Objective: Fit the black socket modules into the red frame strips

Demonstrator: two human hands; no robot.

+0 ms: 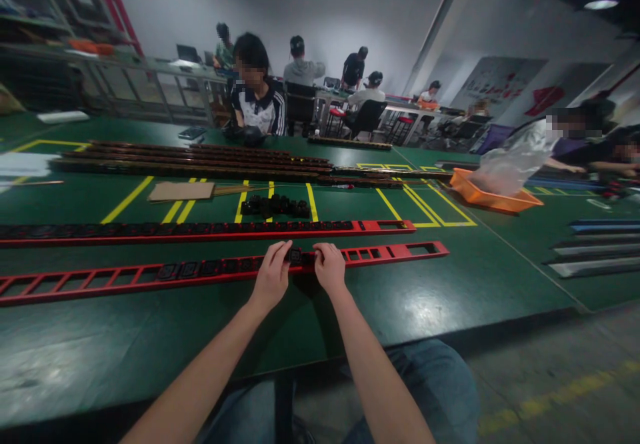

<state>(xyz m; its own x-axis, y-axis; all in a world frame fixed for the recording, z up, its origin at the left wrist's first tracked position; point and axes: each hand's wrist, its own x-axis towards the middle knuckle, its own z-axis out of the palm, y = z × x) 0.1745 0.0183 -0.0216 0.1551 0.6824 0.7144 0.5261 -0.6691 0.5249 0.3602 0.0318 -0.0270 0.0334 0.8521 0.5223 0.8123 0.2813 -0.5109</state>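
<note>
A long red slotted rail (110,289) lies across the green table in front of me. Black square socket modules (189,269) fill its middle slots, while slots toward both ends are bare. My left hand (273,276) pinches one black socket module (295,255) just above the rail. On the other side of that module, my right hand (330,268) has its fingers curled in at the rail's upper edge; what they grip, if anything, is hidden. Behind lies a second red rail (383,226), lined with black modules along most of its length.
A pile of black modules (275,207) lies beyond the rails, near a piece of cardboard (181,191). Stacked dark rails (200,161) stretch across the back. An orange bin (493,194) holds clear plastic. A person (259,101) sits opposite; others work farther off.
</note>
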